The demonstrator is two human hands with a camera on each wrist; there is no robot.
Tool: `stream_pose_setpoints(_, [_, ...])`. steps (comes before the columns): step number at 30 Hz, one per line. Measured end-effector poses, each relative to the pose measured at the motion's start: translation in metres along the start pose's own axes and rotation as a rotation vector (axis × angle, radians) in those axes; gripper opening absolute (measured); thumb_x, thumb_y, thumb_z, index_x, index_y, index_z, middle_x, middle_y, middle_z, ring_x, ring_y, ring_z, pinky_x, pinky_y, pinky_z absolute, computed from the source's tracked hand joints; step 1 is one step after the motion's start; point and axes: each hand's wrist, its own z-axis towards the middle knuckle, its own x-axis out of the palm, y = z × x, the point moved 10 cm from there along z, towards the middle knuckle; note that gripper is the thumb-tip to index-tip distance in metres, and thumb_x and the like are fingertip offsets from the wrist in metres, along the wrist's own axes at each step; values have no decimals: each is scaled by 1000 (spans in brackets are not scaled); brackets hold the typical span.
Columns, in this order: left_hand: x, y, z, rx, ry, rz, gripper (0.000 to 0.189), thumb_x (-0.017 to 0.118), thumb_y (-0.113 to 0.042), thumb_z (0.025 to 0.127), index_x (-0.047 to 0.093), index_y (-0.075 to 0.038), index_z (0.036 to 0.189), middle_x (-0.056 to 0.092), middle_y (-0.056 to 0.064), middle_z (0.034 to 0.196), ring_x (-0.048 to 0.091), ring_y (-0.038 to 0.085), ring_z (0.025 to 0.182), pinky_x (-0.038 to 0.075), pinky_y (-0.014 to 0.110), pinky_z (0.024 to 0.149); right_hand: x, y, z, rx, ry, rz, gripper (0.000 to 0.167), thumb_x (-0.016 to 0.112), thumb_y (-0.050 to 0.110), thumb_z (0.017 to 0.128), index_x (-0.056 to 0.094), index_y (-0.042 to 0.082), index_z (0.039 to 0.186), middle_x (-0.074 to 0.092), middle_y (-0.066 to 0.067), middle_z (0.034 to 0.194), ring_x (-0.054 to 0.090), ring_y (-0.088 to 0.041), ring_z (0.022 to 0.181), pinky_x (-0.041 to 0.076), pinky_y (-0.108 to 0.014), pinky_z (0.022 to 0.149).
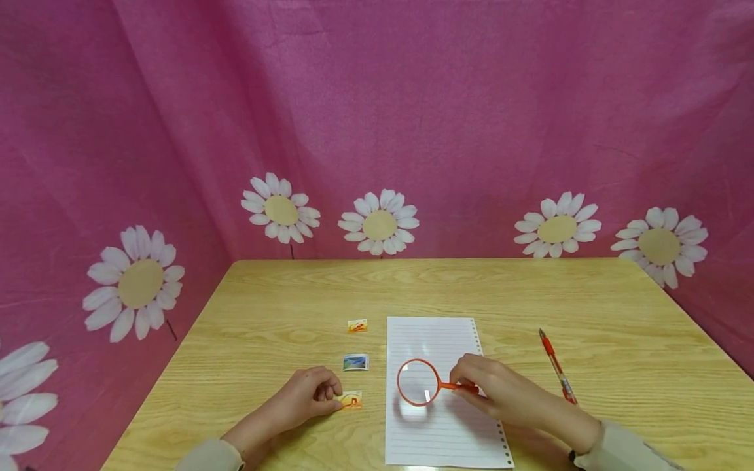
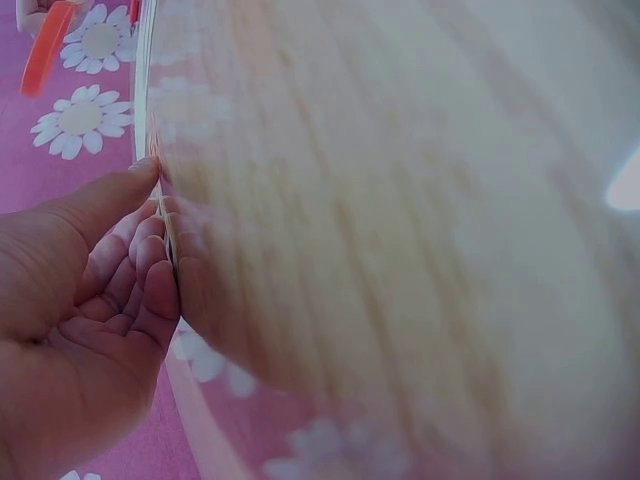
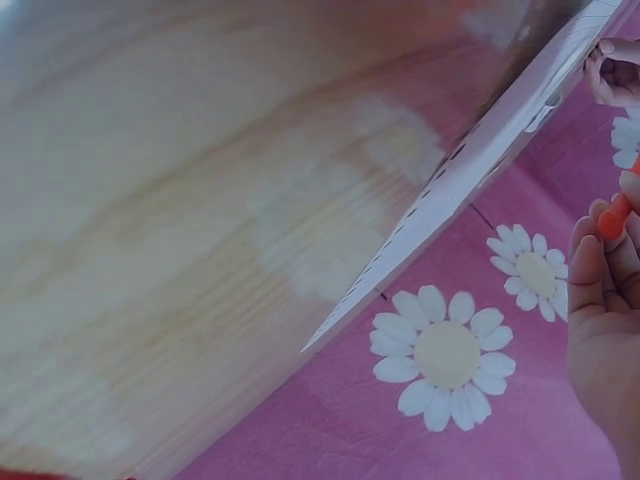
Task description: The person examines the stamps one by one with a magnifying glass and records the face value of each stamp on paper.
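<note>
Sleeve (image 1: 630, 450) foremost, right grip (image 1: 495, 387) pinching magnifier (image 1: 446, 386), lens (image 1: 417, 381) leftward, left grip (image 1: 305, 396) pinching stamp (image 1: 354, 400) on its right

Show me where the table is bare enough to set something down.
The table is bare beyond the lined paper, right of the red pen, and left of the two far picture cards. The front middle is crowded: left hand at the nearest card, magnifying glass and right hand over the paper.

Head view forward and down, close low wrist views, table (image 1: 283, 294) shared
</note>
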Motion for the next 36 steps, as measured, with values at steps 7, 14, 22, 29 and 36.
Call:
stream_pose_setpoints(7, [-1,-1,-1,9,-1,4,13,75,-18,85,65,-10,89,57,-3,80,45,-3,70,42,15,62,9,8,11,-29,30,29,7,54,17,100,60,13,99,59,8,91,53,0,80,43,-5,72])
stream_pose_setpoints(14, [-1,-2,-1,32,-14,14,13,76,-17,85,65,-11,89,58,-3,80,45,-3,69,42,15,62,19,14,20,-51,59,37,27,71,-4,82,58,12,100,59,6,89,55,-1,80,44,-7,74])
stream_pose_setpoints(22, [-2,-1,0,44,-25,25,14,77,-16,84,65,-10,88,58,-3,78,46,-3,69,42,14,61,28,20,29,-95,59,32,23,70,0,84,59,12,99,58,6,88,53,-1,80,43,-7,75])
stream_pose_setpoints(29, [-1,0,0,39,-21,19,13,76,-16,84,65,-9,88,57,-4,78,47,-3,70,43,14,62,34,26,39,-83,82,56,30,73,-4,79,59,12,99,58,5,87,52,-1,79,43,-7,74])
stream_pose_setpoints(36, [-1,-2,-1,52,-17,19,13,76,-14,84,65,-9,89,58,-3,79,47,-4,70,44,15,63,41,28,45,-70,88,49,26,73,-1,81,59,13,98,57,6,87,51,0,78,42,-7,74])
